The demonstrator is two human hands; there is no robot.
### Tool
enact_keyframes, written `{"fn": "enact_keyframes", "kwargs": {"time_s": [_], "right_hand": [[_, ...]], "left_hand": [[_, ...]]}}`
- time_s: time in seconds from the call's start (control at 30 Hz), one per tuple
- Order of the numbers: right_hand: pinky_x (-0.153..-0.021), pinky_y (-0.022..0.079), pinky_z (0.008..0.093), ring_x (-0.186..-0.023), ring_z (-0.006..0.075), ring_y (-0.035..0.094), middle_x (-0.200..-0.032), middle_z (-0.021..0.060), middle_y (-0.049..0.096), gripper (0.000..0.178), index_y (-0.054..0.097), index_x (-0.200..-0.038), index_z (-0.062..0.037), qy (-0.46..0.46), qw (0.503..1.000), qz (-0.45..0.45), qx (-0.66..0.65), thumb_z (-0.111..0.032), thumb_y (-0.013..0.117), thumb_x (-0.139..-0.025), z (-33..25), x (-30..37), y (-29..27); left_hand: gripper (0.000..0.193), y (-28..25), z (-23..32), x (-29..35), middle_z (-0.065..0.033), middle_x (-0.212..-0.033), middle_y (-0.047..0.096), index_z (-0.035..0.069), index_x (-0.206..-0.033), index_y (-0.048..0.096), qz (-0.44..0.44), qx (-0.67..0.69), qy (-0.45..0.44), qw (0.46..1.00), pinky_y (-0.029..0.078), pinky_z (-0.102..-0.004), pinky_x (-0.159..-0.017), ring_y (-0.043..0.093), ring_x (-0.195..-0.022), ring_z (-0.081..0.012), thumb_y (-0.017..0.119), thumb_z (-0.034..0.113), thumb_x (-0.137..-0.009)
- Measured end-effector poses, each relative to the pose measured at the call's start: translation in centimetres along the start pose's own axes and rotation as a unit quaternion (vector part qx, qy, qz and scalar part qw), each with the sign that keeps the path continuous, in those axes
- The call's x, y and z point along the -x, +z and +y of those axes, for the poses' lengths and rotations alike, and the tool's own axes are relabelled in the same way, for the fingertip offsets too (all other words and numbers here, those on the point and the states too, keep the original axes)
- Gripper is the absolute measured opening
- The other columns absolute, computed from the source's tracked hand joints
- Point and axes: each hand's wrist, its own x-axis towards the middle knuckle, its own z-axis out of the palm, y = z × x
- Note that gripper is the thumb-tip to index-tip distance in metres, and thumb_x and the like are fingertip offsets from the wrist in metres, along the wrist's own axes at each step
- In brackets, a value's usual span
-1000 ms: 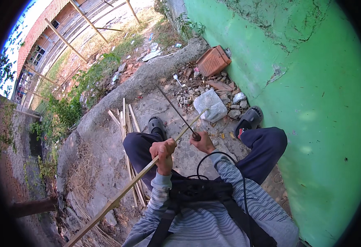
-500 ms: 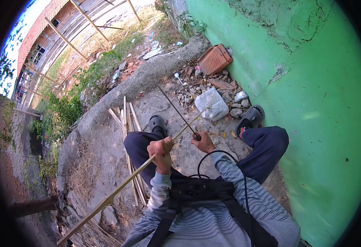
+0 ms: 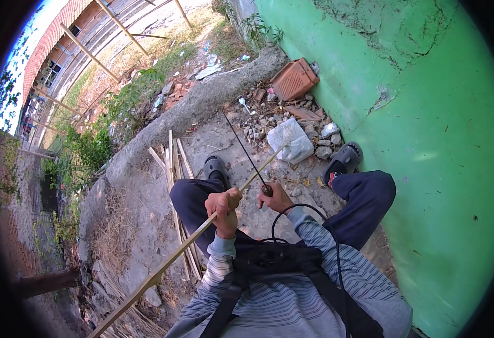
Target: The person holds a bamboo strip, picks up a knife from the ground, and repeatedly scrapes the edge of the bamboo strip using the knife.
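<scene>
Left hand (image 3: 223,211) clenches a stick (image 3: 171,260) slanting from lower left, crossed in view by a thin tool (image 3: 242,145) the right hand (image 3: 276,198) grips.

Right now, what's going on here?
A person's left hand grips a long wooden strip, and their right hand holds a thin blade by its handle. In this view the blade crosses the strip; whether they touch isn't clear. More strips lie on the ground to the left.
</scene>
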Motion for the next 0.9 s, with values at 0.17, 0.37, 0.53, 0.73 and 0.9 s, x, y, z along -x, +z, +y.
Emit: {"fn": "enact_keyframes", "kwargs": {"time_s": [0.17, 0.37, 0.53, 0.73, 0.9], "right_hand": [[-0.052, 0.037, 0.0324, -0.052, 0.0112, 0.048, -0.057, 0.0002, 0.051, 0.037, 0.058, -0.075, -0.0019, -0.04, 0.973, 0.014, 0.229, -0.032, 0.071, -0.091, -3.4, 0.1, -0.6], [-0.053, 0.035, 0.0381, -0.051, 0.0174, 0.044, -0.053, 0.0069, 0.047, 0.061, 0.064, -0.076, 0.0034, -0.026, 0.98, 0.063, 0.188, -0.056, 0.061, -0.093, -4.3, 0.1, -0.5], [-0.054, 0.034, 0.0384, -0.052, 0.0188, 0.042, -0.053, 0.0074, 0.044, 0.068, 0.064, -0.076, 0.0043, -0.008, 0.978, 0.08, 0.19, -0.06, 0.054, -0.096, -3.2, -0.3, -0.3], [-0.054, 0.037, 0.0365, -0.052, 0.0161, 0.047, -0.053, 0.0065, 0.047, 0.069, 0.062, -0.072, 0.0039, -0.047, 0.985, 0.069, 0.153, -0.06, 0.052, -0.098, -3.3, -0.1, 0.0], [-0.052, 0.04, 0.0327, -0.051, 0.014, 0.052, -0.054, 0.0034, 0.05, 0.07, 0.057, -0.065, -0.0005, 0.038, 0.995, 0.07, 0.068, -0.06, 0.048, -0.1, -0.7, -0.7, -0.9]], "left_hand": [[0.057, -0.6, 0.1, -0.1, -0.0004, -0.049, 0.025, 0.008, -0.054, 0.028, 0.028, 0.014, 0.006, 1.0, 0.024, -0.0338, -0.049, 0.021, -0.047, -0.0139, 0.05, 0.027, -0.102], [0.056, -1.0, 0.0, -0.1, -0.0005, -0.05, 0.025, 0.008, -0.054, 0.027, 0.046, 0.015, 0.0, 0.999, 0.023, -0.0336, -0.049, 0.02, -0.047, -0.0139, 0.048, 0.026, -0.103], [0.056, -0.4, 0.4, -0.3, -0.0004, -0.05, 0.025, 0.008, -0.055, 0.026, 0.032, 0.006, -0.009, 0.999, 0.021, -0.0336, -0.049, 0.02, -0.048, -0.0137, 0.048, 0.026, -0.103], [0.056, 0.0, 0.3, -0.2, -0.0007, -0.05, 0.026, 0.007, -0.054, 0.028, 0.003, -0.011, -0.003, 1.0, 0.021, -0.0334, -0.049, 0.022, -0.047, -0.0139, 0.049, 0.028, -0.102], [0.058, -0.1, 0.3, -0.2, -0.0005, -0.049, 0.027, 0.007, -0.054, 0.027, -0.007, -0.01, -0.011, 1.0, 0.022, -0.0331, -0.048, 0.022, -0.047, -0.0141, 0.051, 0.032, -0.101]]}}
